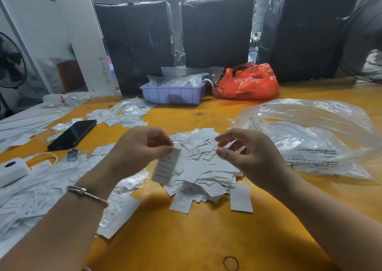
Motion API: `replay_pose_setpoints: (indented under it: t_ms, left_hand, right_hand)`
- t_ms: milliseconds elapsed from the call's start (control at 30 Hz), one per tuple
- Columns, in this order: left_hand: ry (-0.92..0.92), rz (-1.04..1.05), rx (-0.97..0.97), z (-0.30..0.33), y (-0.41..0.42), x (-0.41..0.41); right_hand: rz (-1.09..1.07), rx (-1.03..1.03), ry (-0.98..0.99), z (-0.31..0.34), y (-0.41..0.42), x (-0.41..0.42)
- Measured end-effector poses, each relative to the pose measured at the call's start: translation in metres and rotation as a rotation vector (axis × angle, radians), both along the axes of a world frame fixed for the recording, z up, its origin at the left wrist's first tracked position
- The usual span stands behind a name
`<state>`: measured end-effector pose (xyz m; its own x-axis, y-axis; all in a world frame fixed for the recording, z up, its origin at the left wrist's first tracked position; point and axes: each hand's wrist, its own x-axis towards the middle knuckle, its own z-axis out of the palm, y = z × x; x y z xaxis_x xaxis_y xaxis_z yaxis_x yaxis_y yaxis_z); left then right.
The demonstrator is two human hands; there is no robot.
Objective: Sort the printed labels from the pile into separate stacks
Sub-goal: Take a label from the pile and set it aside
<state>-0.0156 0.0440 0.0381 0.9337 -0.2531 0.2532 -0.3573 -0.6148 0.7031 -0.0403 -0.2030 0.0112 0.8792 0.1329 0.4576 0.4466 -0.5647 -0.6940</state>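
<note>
Yellow-orange table [186,239] in a storeroom, dark wrapped bales behind. Middle of the table: a loose pile of white printed labels [204,167], still large, so the sorting looks far from finished. Sorted-looking heaps lie at the near left [41,192] and far left [122,113]. Left hand [138,148] pinches one label [165,167], hanging blurred over the pile. Right hand [248,155] hovers with fingers loosely curled, holding nothing. Clear plastic bag [310,138] at right reads "ATTENZIONE"; label print is too small to read
</note>
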Motion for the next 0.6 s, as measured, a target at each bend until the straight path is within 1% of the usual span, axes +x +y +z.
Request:
replay_pose_setpoints:
  t_ms: [33, 100, 200, 267, 433, 500, 533, 567, 600]
  left_hand:
    - [0.003, 0.104, 0.116, 0.001, 0.013, 0.007]
    - [0.047, 0.278, 0.3, 0.0, 0.037, 0.017]
    - [0.114, 0.447, 0.479, -0.008, 0.058, 0.023]
    - [0.132, 0.518, 0.547, -0.013, 0.063, 0.023]
    - [0.185, 0.584, 0.575, -0.016, 0.07, 0.027]
    - [0.12, 0.587, 0.541, -0.014, 0.065, 0.028]
    - [0.058, 0.551, 0.475, -0.012, 0.059, 0.026]
    - [-0.007, 0.463, 0.382, -0.011, 0.05, 0.024]
    - [-0.05, 0.32, 0.289, -0.01, 0.038, 0.02]
  right_hand:
    - [-0.062, -0.127, 0.011, -0.003, -0.002, 0.004]
    - [-0.099, -0.285, 0.053, -0.007, -0.006, 0.009]
    - [-0.023, -0.406, 0.107, -0.01, -0.008, 0.013]
    - [0.048, -0.425, 0.102, -0.012, -0.006, 0.015]
    - [0.221, -0.437, -0.002, -0.022, 0.01, 0.014]
    - [0.252, -0.46, -0.038, -0.025, 0.016, 0.013]
    - [0.258, -0.447, -0.048, -0.025, 0.018, 0.013]
    - [0.248, -0.408, -0.058, -0.025, 0.018, 0.012]
    - [0.215, -0.352, -0.075, -0.023, 0.015, 0.012]
